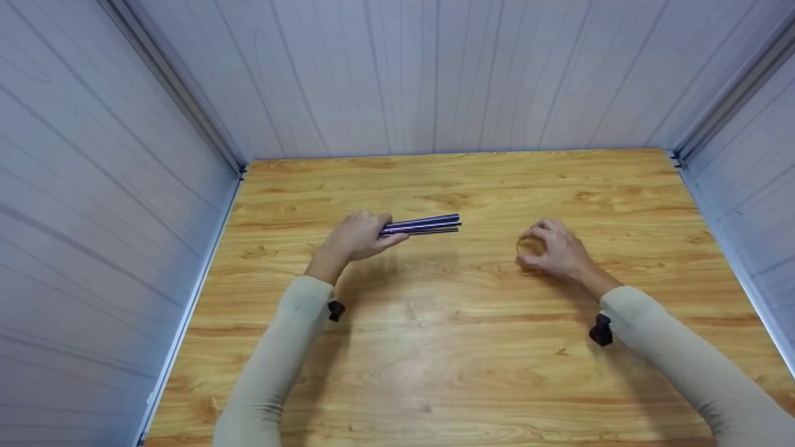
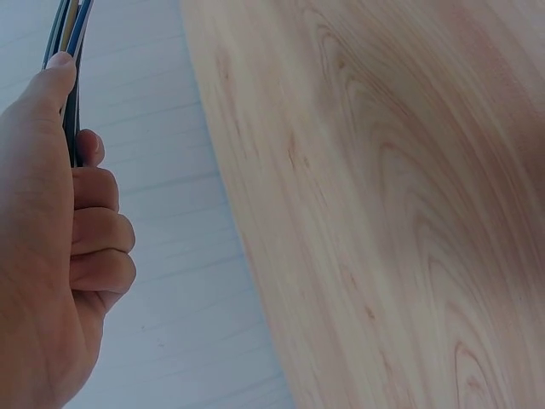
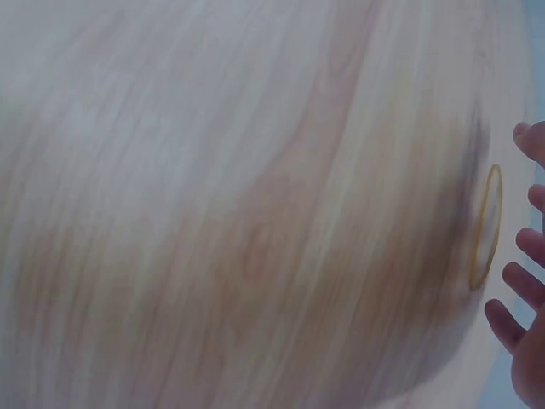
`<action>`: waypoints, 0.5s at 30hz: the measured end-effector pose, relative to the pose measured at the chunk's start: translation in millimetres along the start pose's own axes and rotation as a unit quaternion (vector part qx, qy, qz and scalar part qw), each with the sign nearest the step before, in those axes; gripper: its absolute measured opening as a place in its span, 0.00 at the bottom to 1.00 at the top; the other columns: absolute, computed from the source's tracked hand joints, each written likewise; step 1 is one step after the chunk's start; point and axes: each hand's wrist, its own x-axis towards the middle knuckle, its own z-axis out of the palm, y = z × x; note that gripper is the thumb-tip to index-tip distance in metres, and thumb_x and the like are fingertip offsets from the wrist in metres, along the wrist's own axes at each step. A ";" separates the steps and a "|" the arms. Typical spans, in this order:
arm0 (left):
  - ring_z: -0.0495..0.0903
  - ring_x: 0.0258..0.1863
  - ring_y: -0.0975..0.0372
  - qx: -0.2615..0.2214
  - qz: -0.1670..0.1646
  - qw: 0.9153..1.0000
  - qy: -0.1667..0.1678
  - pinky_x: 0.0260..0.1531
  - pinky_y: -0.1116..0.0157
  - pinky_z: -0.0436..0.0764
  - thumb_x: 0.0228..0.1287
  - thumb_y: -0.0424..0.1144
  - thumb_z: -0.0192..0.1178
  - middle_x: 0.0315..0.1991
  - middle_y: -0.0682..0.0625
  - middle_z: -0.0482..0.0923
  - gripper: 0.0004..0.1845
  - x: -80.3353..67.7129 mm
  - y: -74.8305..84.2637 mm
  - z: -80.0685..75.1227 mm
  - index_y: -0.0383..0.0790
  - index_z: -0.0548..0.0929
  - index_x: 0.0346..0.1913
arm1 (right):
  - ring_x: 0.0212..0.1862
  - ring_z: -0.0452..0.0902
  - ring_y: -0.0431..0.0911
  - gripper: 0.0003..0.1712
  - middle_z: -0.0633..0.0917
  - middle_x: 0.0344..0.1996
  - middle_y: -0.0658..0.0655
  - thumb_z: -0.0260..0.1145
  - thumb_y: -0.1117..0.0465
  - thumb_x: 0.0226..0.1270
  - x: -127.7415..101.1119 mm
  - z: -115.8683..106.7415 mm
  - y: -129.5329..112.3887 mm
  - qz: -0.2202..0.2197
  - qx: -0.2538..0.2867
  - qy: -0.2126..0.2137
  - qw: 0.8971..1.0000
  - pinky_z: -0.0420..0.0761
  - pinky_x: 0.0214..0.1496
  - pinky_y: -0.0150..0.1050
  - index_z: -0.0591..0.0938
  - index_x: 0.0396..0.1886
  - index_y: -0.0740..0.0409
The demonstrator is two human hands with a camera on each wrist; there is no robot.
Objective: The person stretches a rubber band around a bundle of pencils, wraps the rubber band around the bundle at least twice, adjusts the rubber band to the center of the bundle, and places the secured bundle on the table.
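Observation:
My left hand (image 1: 360,236) grips a bundle of thin, dark, shiny pencil-like sticks (image 1: 428,224). Their free ends point right, fanned slightly apart, above the wooden table. In the left wrist view the left hand (image 2: 85,221) has its fingers curled round the sticks (image 2: 72,111), whose lower ends are hidden. To the right, my right hand (image 1: 556,249) is held in a C shape, thumb and fingers apart, around a thin yellow rubber band (image 1: 517,247). The right wrist view shows the band (image 3: 475,277) just beyond the spread fingertips of the right hand (image 3: 530,264), with a visible gap.
A wood-grain table (image 1: 410,360) lies under both hands. Pale panelled walls rise at the back (image 1: 404,74), on the left (image 1: 93,248) and on the right (image 1: 758,186). Each sleeve carries a small black device (image 1: 600,330) at the wrist.

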 end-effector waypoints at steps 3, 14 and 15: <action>0.67 0.26 0.62 0.000 0.001 1.000 0.001 0.33 0.61 0.69 0.86 0.66 0.55 0.26 0.54 0.67 0.32 0.2 0.1 0.3 0.35 0.86 0.50 | 0.63 0.79 0.66 0.18 0.84 0.58 0.66 0.83 0.53 0.71 0.7 1.6 1.5 0.002 -0.006 -0.010 1.000 0.79 0.64 0.70 0.92 0.53 0.58; 0.66 0.26 0.62 -0.013 -0.001 1.000 -0.007 0.32 0.63 0.67 0.86 0.65 0.56 0.25 0.54 0.66 0.31 0.4 -2.3 0.3 0.36 0.85 0.49 | 0.62 0.79 0.69 0.07 0.87 0.55 0.69 0.79 0.60 0.73 3.0 14.8 7.1 -0.010 0.012 0.034 0.999 0.80 0.65 0.69 0.93 0.36 0.59; 0.65 0.26 0.62 -0.014 -0.001 1.000 -0.009 0.32 0.63 0.66 0.86 0.65 0.55 0.25 0.55 0.66 0.31 0.7 -2.2 0.6 0.36 0.85 0.49 | 0.63 0.79 0.71 0.06 0.87 0.56 0.70 0.78 0.62 0.73 2.9 13.5 3.7 -0.002 0.012 0.026 1.000 0.78 0.66 0.72 0.93 0.37 0.61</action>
